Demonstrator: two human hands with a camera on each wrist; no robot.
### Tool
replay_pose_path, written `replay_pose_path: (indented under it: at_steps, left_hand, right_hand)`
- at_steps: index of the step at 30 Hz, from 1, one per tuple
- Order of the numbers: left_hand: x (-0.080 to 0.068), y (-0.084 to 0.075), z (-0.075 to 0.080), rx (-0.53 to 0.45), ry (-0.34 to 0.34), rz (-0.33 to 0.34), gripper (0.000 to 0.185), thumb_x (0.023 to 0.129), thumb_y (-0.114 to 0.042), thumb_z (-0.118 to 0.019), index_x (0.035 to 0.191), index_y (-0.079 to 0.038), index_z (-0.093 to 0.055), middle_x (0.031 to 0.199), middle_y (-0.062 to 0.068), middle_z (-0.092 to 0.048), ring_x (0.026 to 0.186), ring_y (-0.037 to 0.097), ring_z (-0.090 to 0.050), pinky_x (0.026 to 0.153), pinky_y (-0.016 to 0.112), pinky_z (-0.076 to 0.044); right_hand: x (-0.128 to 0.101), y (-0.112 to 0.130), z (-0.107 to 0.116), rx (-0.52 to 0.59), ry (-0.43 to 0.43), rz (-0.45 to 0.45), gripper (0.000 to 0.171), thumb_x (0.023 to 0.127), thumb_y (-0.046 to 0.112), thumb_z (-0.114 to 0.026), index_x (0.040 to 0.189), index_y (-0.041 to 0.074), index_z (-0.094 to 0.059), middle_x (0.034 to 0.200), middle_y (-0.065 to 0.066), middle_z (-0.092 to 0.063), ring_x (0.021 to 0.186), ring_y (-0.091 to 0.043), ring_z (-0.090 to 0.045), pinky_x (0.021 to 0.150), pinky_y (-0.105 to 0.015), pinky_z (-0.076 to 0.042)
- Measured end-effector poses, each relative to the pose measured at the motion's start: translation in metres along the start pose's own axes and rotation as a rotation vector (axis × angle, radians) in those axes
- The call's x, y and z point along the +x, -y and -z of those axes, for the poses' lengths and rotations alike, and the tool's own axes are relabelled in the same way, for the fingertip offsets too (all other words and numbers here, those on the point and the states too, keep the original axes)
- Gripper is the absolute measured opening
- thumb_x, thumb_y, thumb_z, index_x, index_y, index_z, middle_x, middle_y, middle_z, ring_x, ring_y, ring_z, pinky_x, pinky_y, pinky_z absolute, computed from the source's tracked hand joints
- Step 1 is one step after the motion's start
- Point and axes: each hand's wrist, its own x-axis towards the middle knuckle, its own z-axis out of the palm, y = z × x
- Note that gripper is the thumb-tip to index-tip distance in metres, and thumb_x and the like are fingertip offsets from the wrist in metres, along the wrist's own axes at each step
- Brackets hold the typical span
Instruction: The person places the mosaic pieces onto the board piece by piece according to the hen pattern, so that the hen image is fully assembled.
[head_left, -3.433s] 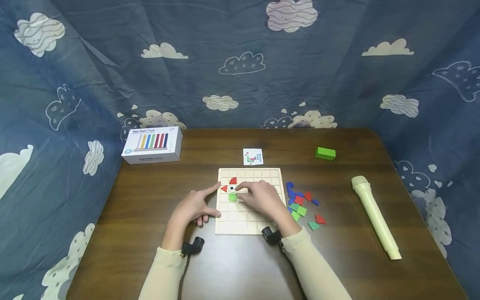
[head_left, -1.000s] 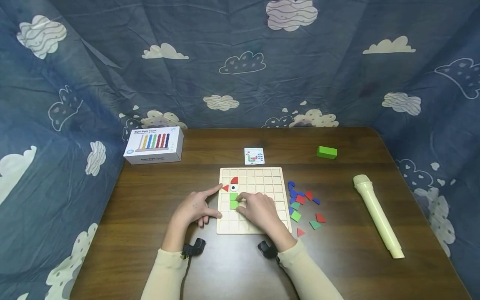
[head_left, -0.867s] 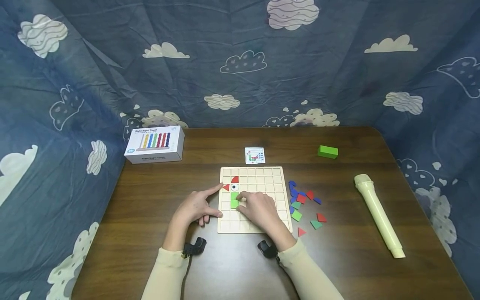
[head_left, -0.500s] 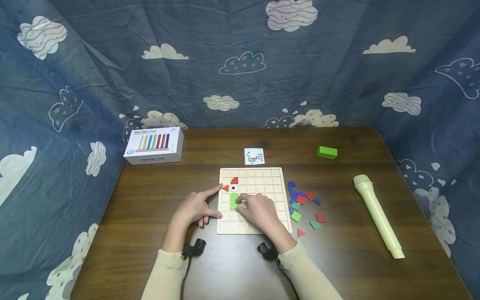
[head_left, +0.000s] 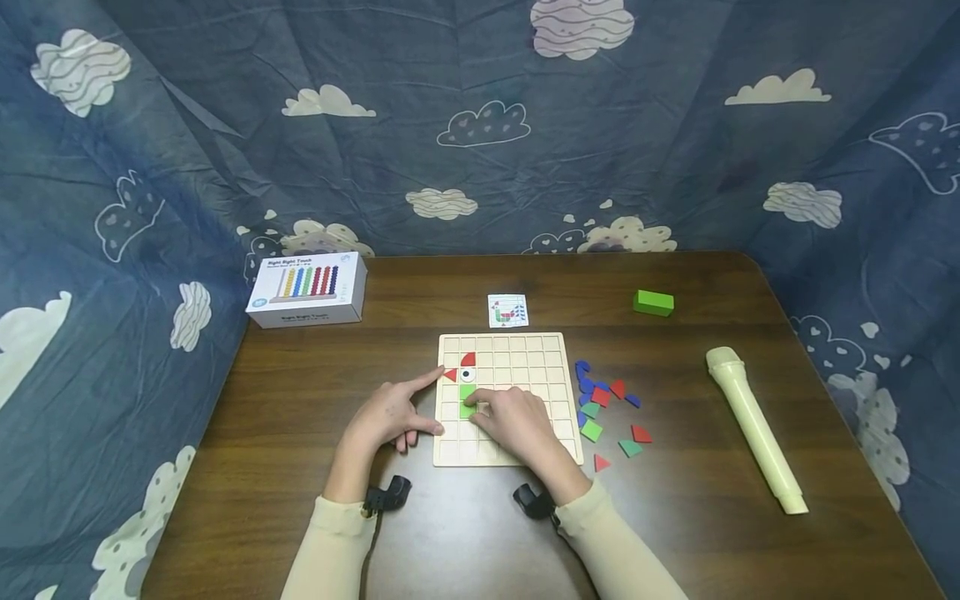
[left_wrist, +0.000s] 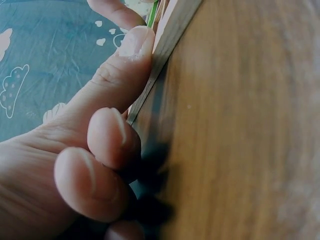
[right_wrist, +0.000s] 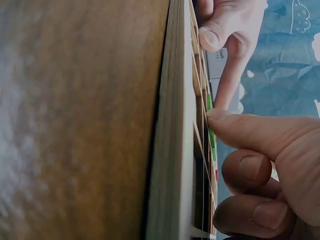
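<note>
A pale wooden grid board [head_left: 525, 358] lies mid-table. On its left part sit a red quarter-round [head_left: 467, 360], a red triangle [head_left: 450, 376], an eye tile [head_left: 467, 376] and two green square tiles, one [head_left: 467, 391] above the other [head_left: 466, 410]. My right hand [head_left: 517, 421] rests on the board, with forefinger and thumb tips pinching the lower green tile [right_wrist: 210, 135] and its other fingers curled. My left hand [head_left: 390, 417] braces the board's left edge [left_wrist: 170, 35] with its thumb [left_wrist: 135, 45] and straight forefinger.
Several loose red, green and blue tiles [head_left: 603, 408] lie right of the board. A pattern card [head_left: 507, 310] sits behind it. A white box [head_left: 306, 288] stands far left, a green block [head_left: 652, 302] far right, and a cream tube [head_left: 753, 429] at the right.
Since 3.4 s ago a second green tile has joined the first, my right hand has dropped one row, and a red triangle has appeared near the board's right corner. In the last second, almost nothing has moved.
</note>
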Motion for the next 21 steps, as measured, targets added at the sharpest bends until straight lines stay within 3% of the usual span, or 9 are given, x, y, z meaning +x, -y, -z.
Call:
replay_pose_path:
  at_steps: [8, 15, 17, 21]
  left_hand:
    - [0.000, 0.000, -0.004, -0.013, 0.011, -0.008, 0.099, 0.077, -0.033, -0.097, 0.158, -0.053, -0.043, 0.053, 0.005, -0.062, 0.041, 0.016, -0.059, 0.042, 0.025, -0.051]
    - [0.000, 0.000, -0.009, -0.039, 0.018, 0.003, 0.101, 0.076, -0.031, -0.098, 0.157, -0.053, -0.043, 0.051, 0.004, -0.059, 0.040, 0.015, -0.058, 0.042, 0.025, -0.052]
    - [-0.001, 0.001, -0.008, -0.033, 0.012, -0.001, 0.101, 0.075, -0.031, -0.098, 0.158, -0.053, -0.043, 0.051, 0.004, -0.059, 0.040, 0.015, -0.058, 0.041, 0.026, -0.051]
    - [-0.002, -0.001, -0.003, -0.025, -0.007, -0.002, 0.101, 0.075, -0.032, -0.098, 0.157, -0.052, -0.044, 0.051, 0.004, -0.060, 0.039, 0.015, -0.057, 0.041, 0.024, -0.049]
  right_hand:
    - [-0.018, -0.014, 0.020, 0.127, -0.043, -0.043, 0.023, 0.096, 0.035, -0.080, 0.119, 0.029, -0.080, 0.052, 0.015, -0.037, 0.052, -0.005, -0.031, 0.052, -0.026, -0.028]
    - [-0.080, -0.085, 0.059, 0.343, -0.117, 0.007, 0.030, 0.091, 0.018, -0.085, 0.120, 0.016, -0.079, 0.059, 0.015, -0.046, 0.053, 0.002, -0.038, 0.051, -0.020, -0.035]
    - [-0.099, -0.110, 0.068, 0.358, -0.113, -0.040, 0.032, 0.090, 0.015, -0.085, 0.121, 0.013, -0.079, 0.061, 0.014, -0.048, 0.055, 0.002, -0.041, 0.052, -0.021, -0.039]
    - [-0.126, -0.148, 0.080, 0.325, -0.037, -0.226, 0.034, 0.092, 0.021, -0.084, 0.124, 0.013, -0.076, 0.063, 0.010, -0.049, 0.055, -0.003, -0.042, 0.055, -0.024, -0.038]
